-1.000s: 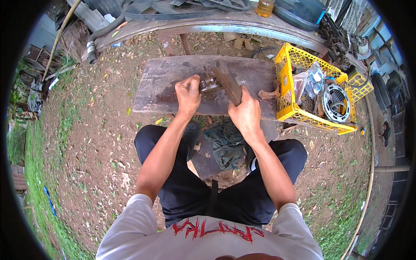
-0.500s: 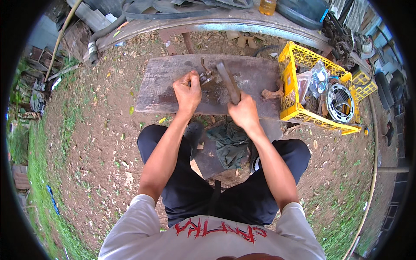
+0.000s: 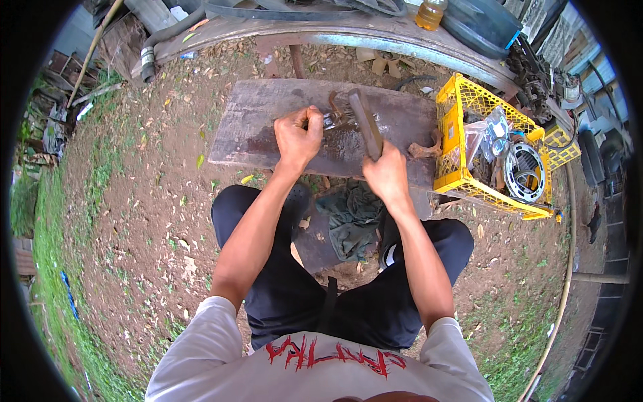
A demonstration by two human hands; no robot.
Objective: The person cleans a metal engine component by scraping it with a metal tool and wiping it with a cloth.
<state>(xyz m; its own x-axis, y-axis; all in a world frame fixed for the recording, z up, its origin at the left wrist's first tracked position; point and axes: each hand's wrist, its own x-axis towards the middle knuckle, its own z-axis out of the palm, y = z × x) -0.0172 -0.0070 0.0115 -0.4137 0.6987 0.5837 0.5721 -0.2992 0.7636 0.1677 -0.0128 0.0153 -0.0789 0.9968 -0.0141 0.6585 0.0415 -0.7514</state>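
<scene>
At the middle of a worn wooden board (image 3: 251, 110), my left hand (image 3: 299, 139) is closed in a fist, thumb side up. A shiny metal piece (image 3: 328, 122) sticks out from its right side, with a bent rusty part (image 3: 333, 100) just beyond. Whatever lies inside the fist is hidden. My right hand (image 3: 387, 175) grips the near end of a thick brown bar (image 3: 365, 120), which slants away to the far left over the board. The bar's kind cannot be made out. A rusty forked metal part (image 3: 426, 146) rests on the board, right of my right hand.
Right of the board stands a yellow plastic crate (image 3: 450, 157) with bagged parts and a round metal ring (image 3: 525, 171). A dark green cloth (image 3: 351, 228) lies between my feet. Across the far side runs a bench (image 3: 321, 30) bearing black rubber strips and an amber bottle (image 3: 429, 15).
Both hands have shifted a little to the right over the board, along with the bar and the metal piece. The whole view has also moved slightly. Both grips stay closed.
</scene>
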